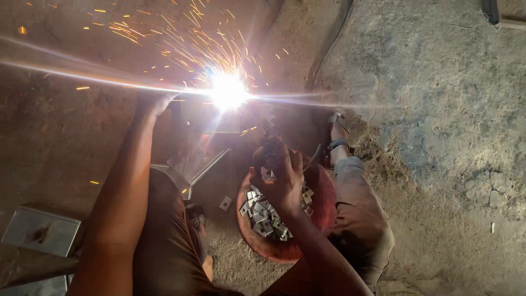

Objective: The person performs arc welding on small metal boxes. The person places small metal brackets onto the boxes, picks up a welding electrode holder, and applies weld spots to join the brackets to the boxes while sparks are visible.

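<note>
gripping welding holder, right hand over red bowl, square metal pieces.

Dim scene, blinding weld glare, streaked flare, deep shadows

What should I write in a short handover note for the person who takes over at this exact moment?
Left hand: stretched forward, pressing on the metal frame on the ground, beside the welding arc; its grip is hidden by glare.
Right hand: closed on a dark welding holder, above the red bowl.
The bowl holds many small metal pieces; one loose piece lies on the dirt beside it.
Done: cannot tell; the joint is lost in glare.
In hand: the arc is burning and sparks are flying.
</note>
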